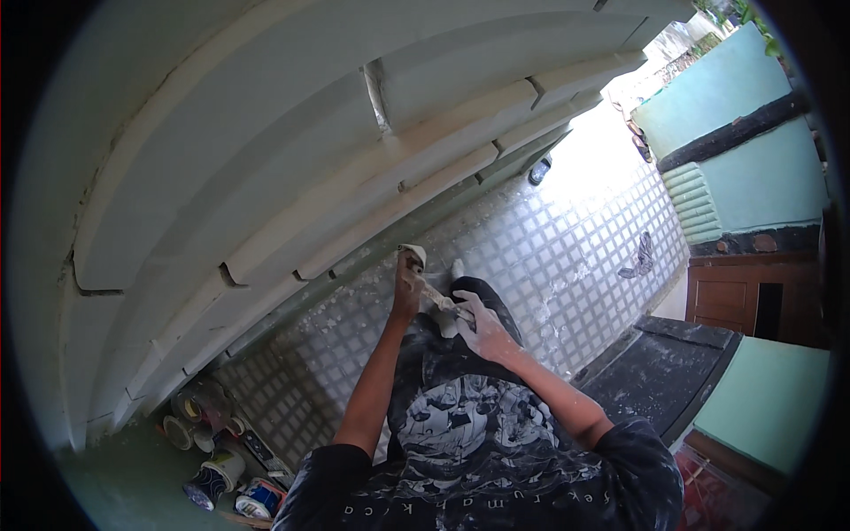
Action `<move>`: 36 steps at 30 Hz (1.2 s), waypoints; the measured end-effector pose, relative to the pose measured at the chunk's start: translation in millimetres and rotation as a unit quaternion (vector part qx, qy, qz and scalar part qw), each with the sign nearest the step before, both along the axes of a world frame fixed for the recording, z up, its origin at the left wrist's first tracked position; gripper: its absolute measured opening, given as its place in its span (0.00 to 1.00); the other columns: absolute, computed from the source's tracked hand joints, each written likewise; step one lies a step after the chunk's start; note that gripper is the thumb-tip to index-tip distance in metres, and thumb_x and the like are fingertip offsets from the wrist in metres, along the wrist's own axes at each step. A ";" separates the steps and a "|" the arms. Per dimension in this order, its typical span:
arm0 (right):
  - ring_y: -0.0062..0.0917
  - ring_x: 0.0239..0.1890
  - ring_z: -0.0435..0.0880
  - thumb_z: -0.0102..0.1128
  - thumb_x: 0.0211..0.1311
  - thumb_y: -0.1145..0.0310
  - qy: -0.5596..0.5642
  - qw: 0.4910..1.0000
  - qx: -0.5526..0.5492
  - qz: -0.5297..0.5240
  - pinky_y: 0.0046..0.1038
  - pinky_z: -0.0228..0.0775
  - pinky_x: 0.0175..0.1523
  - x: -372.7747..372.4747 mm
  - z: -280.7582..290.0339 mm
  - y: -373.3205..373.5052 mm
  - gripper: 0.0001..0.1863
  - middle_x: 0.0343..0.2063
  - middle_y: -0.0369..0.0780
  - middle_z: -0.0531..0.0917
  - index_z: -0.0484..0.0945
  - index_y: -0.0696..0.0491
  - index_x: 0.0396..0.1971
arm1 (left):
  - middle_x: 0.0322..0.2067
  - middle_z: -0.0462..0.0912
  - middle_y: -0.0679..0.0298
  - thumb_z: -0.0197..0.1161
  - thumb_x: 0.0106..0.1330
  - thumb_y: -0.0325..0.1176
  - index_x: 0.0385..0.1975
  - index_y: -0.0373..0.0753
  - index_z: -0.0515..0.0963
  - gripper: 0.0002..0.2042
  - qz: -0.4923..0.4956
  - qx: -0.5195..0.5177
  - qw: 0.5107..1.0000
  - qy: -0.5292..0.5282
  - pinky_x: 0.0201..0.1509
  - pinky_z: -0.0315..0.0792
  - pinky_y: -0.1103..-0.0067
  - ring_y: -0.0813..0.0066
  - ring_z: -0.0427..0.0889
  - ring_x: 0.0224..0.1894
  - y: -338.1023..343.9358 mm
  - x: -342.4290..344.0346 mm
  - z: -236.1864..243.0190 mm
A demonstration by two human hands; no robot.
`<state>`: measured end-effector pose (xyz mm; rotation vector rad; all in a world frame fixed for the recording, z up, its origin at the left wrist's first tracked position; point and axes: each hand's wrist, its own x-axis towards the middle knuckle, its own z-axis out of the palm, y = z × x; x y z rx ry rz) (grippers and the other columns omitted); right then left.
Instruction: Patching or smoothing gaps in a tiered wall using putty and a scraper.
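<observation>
My left hand [408,285] is closed around the upper end of a long whitish, paste-smeared piece [432,296]; its exact kind is too small to make out. A pale flat part shows above that fist. Toward the piece's lower end is my right hand [483,331], coated in white powder, its fingers bent and seemingly pinching it. Both hands are held in front of my dark, white-spattered shirt [478,416], over my dark trouser legs.
Pale stepped wall panels [328,186] rise along the left. Tubs and rolls [217,473] crowd the lower left corner. A dark ledge [655,363] stands at the right, and a crumpled grey cloth [639,257] lies on the patterned tile floor [567,230]. A dark sandal [539,170] is farther ahead.
</observation>
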<state>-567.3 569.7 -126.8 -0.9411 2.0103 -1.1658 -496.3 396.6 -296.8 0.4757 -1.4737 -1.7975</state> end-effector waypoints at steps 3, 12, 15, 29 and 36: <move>0.22 0.42 0.81 0.53 0.63 0.73 -0.215 0.975 0.036 -0.038 0.25 0.71 0.49 -14.1 -11.2 26.7 0.20 0.39 0.43 0.83 0.69 0.55 0.56 | 0.44 0.76 0.59 0.66 0.61 0.47 0.57 0.33 0.64 0.31 0.030 -0.093 0.989 -0.112 0.55 0.66 0.74 0.70 0.75 0.48 -19.3 35.8 -24.6; 0.42 0.34 0.80 0.58 0.59 0.71 0.252 0.966 -0.016 -0.058 0.38 0.72 0.37 -119.3 -85.9 -56.8 0.20 0.31 0.44 0.77 0.75 0.47 0.54 | 0.26 0.77 0.58 0.68 0.52 0.26 0.34 0.36 0.72 0.13 0.195 -0.147 0.927 -0.285 0.40 0.72 0.75 0.67 0.79 0.29 -86.4 46.0 13.8; 0.42 0.32 0.81 0.56 0.60 0.70 0.271 0.960 -0.023 -0.058 0.42 0.74 0.35 -119.3 -107.1 -92.2 0.18 0.33 0.44 0.77 0.75 0.46 0.51 | 0.28 0.78 0.54 0.66 0.51 0.26 0.36 0.36 0.72 0.13 0.109 -0.258 0.888 -0.365 0.41 0.74 0.72 0.59 0.80 0.32 -87.5 24.7 38.9; 0.37 0.27 0.82 0.58 0.60 0.67 0.398 0.917 -0.035 -0.006 0.38 0.75 0.28 -221.9 -150.1 -74.0 0.16 0.29 0.39 0.76 0.79 0.40 0.48 | 0.41 0.78 0.56 0.70 0.41 0.28 0.39 0.40 0.76 0.21 -0.140 -0.609 0.700 -0.345 0.56 0.70 0.63 0.54 0.76 0.50 -114.2 -15.1 26.6; 0.39 0.27 0.81 0.57 0.63 0.66 0.319 0.924 0.042 -0.206 0.40 0.72 0.31 -273.7 -139.7 -30.4 0.19 0.26 0.42 0.79 0.76 0.40 0.54 | 0.49 0.73 0.57 0.72 0.37 0.29 0.38 0.39 0.74 0.23 -0.209 -0.637 0.685 -0.284 0.58 0.72 0.65 0.54 0.75 0.53 -129.9 -32.7 28.2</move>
